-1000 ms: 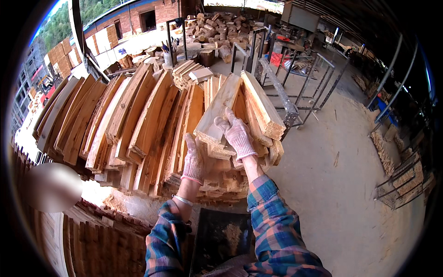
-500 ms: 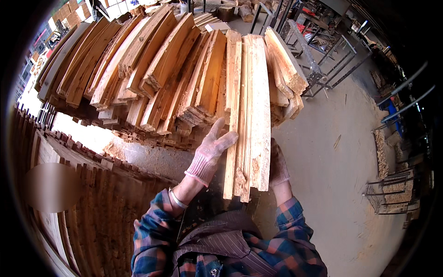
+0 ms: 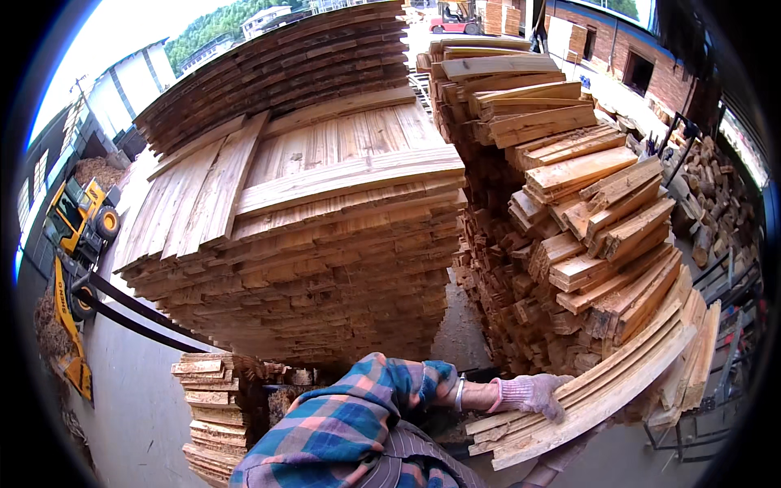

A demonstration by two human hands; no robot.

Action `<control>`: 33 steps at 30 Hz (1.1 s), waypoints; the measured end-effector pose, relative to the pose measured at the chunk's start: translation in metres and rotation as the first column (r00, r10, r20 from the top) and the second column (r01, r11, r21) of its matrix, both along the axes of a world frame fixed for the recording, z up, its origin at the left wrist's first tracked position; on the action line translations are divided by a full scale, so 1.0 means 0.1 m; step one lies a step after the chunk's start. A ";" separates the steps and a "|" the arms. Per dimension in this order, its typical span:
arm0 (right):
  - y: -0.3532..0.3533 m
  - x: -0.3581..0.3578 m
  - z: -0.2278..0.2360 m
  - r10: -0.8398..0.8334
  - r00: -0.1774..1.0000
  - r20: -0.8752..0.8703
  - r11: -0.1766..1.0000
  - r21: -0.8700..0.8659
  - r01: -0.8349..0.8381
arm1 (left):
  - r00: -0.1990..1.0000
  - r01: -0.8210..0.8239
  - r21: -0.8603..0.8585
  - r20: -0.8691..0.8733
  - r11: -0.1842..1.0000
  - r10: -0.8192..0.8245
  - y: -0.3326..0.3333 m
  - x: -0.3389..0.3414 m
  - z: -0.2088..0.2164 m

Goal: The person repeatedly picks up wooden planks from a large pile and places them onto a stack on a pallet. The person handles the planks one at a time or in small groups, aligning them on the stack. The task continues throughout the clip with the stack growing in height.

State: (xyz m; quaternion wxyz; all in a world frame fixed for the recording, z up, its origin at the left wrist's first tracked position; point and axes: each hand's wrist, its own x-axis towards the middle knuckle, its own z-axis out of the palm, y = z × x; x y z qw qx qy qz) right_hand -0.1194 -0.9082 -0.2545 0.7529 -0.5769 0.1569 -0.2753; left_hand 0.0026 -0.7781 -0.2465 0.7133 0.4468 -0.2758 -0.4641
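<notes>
Both my hands, in knitted work gloves, hold a bundle of several long, narrow sawn wooden boards (image 3: pixel 622 392). My left hand (image 3: pixel 538 394) is closed over the near side of the bundle, with its fingers on the top edges. On the opposite side, my right hand (image 3: pixel 576 449) presses against the outer board, its fingers mostly hidden behind the wood. The far end of the bundle reaches a pile of similar boards (image 3: pixel 634 248); whether it rests on the pile I cannot tell.
A large stack of flat planks (image 3: pixel 325 268) stands ahead to the left, with a lower board stack (image 3: pixel 213 415) nearer. A yellow loader (image 3: pixel 77 215) is parked at far left. Logs (image 3: pixel 716 191) lie heaped at right, beside metal frames (image 3: pixel 728 358). A red forklift (image 3: pixel 455 20) is in the distance.
My view has swung left and up, so the plank stack and loader now show. The bundle appears farther right and slanted. Both hands stay on it.
</notes>
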 end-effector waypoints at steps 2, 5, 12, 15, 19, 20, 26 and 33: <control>0.14 -0.01 -0.01 0.107 0.993 0.053 0.977 -0.190 -0.095 | 0.960 -0.090 0.143 0.277 0.986 0.047 0.53 -0.03 0.51; 0.63 0.34 0.20 0.204 0.978 -0.034 0.978 0.059 -0.202 | 0.884 -0.314 0.044 0.377 0.948 0.276 1.32 -0.04 0.73; 2.55 1.53 1.71 0.549 0.832 0.081 0.831 -0.154 -0.534 | 0.690 -0.723 -0.023 0.043 0.691 0.723 3.46 -0.20 1.82; 3.25 2.13 2.11 0.787 0.609 0.095 0.615 -0.042 -0.788 | 0.336 -0.942 -0.047 -0.068 0.333 0.940 4.50 -0.36 1.90; 4.22 3.18 2.16 0.808 0.576 0.122 0.526 -0.590 -0.613 | 0.151 -0.969 -0.208 -0.066 0.135 0.986 5.99 -0.48 1.88; 4.49 3.50 2.09 0.854 0.516 0.063 0.494 -0.408 -0.768 | 0.117 -0.982 -0.152 -0.046 0.109 0.992 6.31 -0.56 1.98; 5.63 3.86 1.91 0.743 0.663 -0.091 -0.096 -0.995 -0.030 | -0.244 -0.969 -0.080 0.126 -0.236 0.962 7.31 -0.89 1.76; 6.04 3.78 2.19 0.489 0.817 -0.304 -0.227 -0.949 -0.217 | -0.293 -0.948 -0.088 -0.139 -0.307 0.946 7.26 -0.91 1.64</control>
